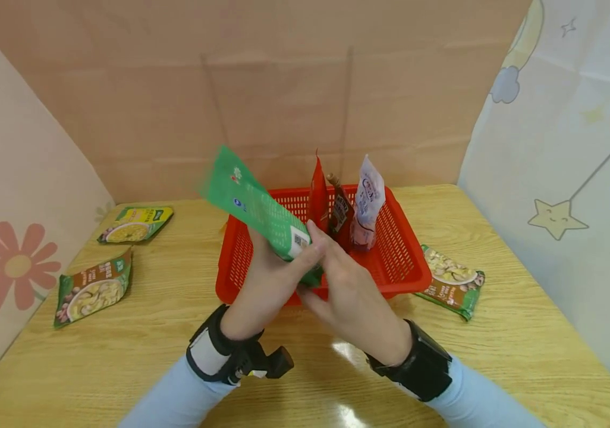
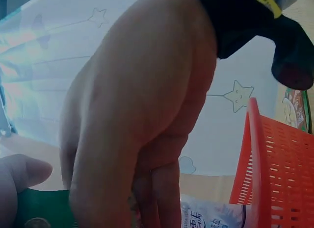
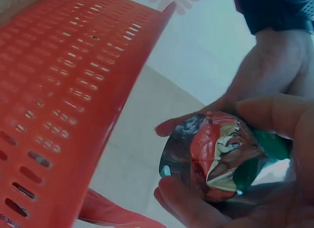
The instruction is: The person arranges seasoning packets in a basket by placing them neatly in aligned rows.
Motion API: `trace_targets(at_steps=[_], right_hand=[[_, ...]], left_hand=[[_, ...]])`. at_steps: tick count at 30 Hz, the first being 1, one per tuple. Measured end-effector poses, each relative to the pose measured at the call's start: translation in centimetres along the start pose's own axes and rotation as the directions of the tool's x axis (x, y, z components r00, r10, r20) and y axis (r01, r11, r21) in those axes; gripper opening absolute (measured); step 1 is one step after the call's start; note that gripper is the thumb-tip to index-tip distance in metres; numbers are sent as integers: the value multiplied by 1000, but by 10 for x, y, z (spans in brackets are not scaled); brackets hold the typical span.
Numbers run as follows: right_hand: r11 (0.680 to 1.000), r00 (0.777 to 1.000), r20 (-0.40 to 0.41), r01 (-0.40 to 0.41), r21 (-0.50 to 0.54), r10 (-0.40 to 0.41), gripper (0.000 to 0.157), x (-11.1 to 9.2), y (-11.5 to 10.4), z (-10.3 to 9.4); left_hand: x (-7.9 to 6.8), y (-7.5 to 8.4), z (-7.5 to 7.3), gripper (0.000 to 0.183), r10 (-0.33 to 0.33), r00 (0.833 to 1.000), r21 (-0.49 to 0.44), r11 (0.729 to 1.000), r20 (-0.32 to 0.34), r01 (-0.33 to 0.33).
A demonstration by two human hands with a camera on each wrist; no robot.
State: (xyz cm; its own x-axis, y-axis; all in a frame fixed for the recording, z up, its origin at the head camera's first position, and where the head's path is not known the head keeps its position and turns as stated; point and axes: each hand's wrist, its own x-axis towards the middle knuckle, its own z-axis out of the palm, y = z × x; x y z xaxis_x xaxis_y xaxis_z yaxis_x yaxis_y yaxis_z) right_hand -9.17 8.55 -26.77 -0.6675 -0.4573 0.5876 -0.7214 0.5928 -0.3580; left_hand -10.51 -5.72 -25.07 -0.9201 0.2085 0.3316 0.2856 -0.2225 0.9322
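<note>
A green printed pouch [image 1: 254,205] is held tilted over the near side of a red plastic basket [image 1: 408,261]. My left hand [image 1: 267,285] grips it around the lower middle, thumb on top. At the lower end my right hand [image 1: 350,291] holds it between thumb and fingers; the right wrist view shows this end of the pouch [image 3: 218,157], shiny with red, gold and green print. Inside the basket stand a red pouch [image 1: 317,193], a dark Heinz-labelled package [image 1: 340,215] and a pale bag [image 1: 369,199]. The left fingers are partly hidden behind the pouch.
A yellow-green food packet [image 1: 136,224] and a brown-green one [image 1: 96,288] lie on the wooden table [image 1: 176,249] at left. Another brown-green packet [image 1: 453,282] lies by the basket's right side. Papered walls enclose the back and both sides.
</note>
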Motion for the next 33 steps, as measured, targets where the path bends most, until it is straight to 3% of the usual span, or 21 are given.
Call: trace_targets(at_steps=[4, 7, 11, 15, 18, 21, 27, 30, 33], right_hand=[[999, 999, -25, -41, -26, 40, 87, 1, 6, 3], [997, 998, -43, -55, -63, 52, 85, 3, 14, 4], [987, 996, -70, -66, -150, 56, 80, 5, 25, 5], [975, 992, -112, -80, -209, 57, 78, 5, 32, 5], [971, 990, -131, -77, -227, 48, 77, 5, 33, 4], [970, 990, -136, -70, -233, 39, 76, 5, 32, 4], [971, 990, -136, -67, -228, 37, 74, 5, 33, 2], [974, 988, -153, -65, -219, 31, 73, 6, 34, 1], [976, 985, -171, -54, -210, 18, 72, 7, 35, 1]], left_hand=[[-3, -5, 1, 63, 45, 995, 164, 985, 86, -58], [-5, -3, 0, 56, 38, 990, 193, 979, 137, -64], [-11, 5, -4, 60, 3, 997, 156, 988, 80, -15], [-13, 13, -8, 50, -33, 999, 142, 989, -11, 34], [-10, 15, -11, 43, -68, 997, 75, 995, -47, 72], [-6, 16, -14, 40, -135, 989, -72, 989, -53, 131], [0, 14, -18, 38, -259, 965, -298, 924, -35, 237], [0, 13, -19, 39, -278, 961, -327, 908, -8, 260], [0, 11, -21, 39, -265, 964, -299, 918, 22, 259]])
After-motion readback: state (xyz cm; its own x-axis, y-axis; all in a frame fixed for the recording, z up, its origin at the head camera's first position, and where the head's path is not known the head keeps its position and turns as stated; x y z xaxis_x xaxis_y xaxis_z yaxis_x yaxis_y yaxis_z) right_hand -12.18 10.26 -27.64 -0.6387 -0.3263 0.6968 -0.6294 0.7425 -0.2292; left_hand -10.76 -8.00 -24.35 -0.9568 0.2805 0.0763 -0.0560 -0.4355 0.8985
